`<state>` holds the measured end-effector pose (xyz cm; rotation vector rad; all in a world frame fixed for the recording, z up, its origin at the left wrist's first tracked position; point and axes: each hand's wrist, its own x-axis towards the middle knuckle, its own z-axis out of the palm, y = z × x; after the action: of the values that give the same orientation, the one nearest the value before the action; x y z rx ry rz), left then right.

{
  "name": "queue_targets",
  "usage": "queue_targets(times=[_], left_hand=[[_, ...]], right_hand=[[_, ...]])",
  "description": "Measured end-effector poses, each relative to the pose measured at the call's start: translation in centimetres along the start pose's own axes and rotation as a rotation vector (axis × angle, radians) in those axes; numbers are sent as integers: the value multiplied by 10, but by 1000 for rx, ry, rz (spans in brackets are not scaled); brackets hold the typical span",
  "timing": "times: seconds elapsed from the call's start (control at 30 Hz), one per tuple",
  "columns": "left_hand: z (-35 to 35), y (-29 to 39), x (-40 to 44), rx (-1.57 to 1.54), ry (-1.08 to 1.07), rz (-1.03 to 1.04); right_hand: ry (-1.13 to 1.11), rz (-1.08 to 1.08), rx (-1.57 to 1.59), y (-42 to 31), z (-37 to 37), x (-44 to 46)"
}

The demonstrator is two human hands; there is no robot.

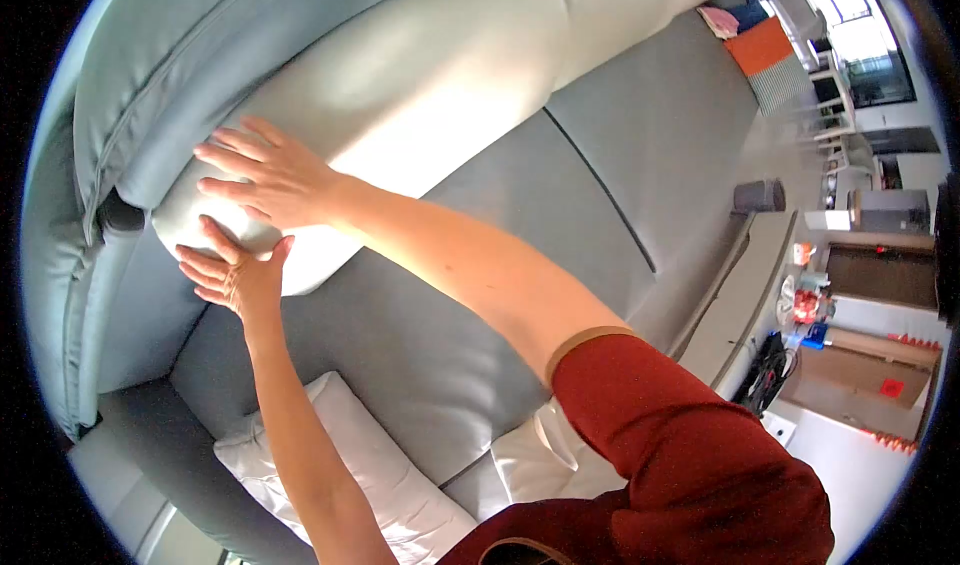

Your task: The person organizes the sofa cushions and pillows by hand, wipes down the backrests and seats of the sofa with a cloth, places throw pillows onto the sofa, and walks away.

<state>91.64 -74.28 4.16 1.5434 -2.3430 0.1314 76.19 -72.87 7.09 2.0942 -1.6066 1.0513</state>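
Observation:
My right hand (280, 180) lies with its fingers spread on the near end of a long cream back cushion (450, 85). Just below it, my left hand (243, 277) touches the rounded end of the same cushion, its fingers stretched out and its thumb apart. Neither hand is closed around anything. The cushion rests along the backrest (190, 95) of a grey sofa, above the grey seat (400, 305). Part of the cushion's end is hidden behind both hands.
A white pillow (370, 455) lies on the seat near my left arm, with a cream cloth item (530, 455) beside it. An orange and striped pillow (765, 50) sits at the far end. A grey bin (758, 197) and a low cabinet (740, 295) stand right of the sofa.

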Motion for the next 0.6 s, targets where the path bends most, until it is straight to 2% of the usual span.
queue_targets(times=[0.03, 0.1, 0.13, 0.17, 0.2, 0.27, 0.33, 0.37, 0.43, 0.5, 0.6], left_hand=[[-6, 0, 0, -20, -54, -23], [-14, 1, 5, -85, -156, -109], [-17, 2, 11, -110, -204, -168], [-26, 6, 17, -117, -281, -221], [-27, 9, 20, -179, -265, -269], [-8, 12, 28, -188, -211, -365], [3, 22, 41, -105, -201, -499], [1, 31, 47, -99, -199, -498], [0, 36, 56, -10, -217, -619], [0, 36, 65, 51, -287, -641], [26, 24, 72, 165, -247, -633]], right_hand=[[17, 90, 31, -2, -24, -14], [-91, 465, 50, 29, -73, -38], [204, 447, -153, 66, -69, -68], [227, 548, -317, 98, -97, -77], [329, 566, -477, 133, -114, -91], [341, 836, -527, 177, -142, -96], [340, 881, -513, 212, -146, -97], [335, 924, -509, 228, -142, -98], [355, 904, -549, 242, -127, -92], [291, 1005, -646, 254, -117, -87], [277, 1008, -654, 262, -107, -79]])
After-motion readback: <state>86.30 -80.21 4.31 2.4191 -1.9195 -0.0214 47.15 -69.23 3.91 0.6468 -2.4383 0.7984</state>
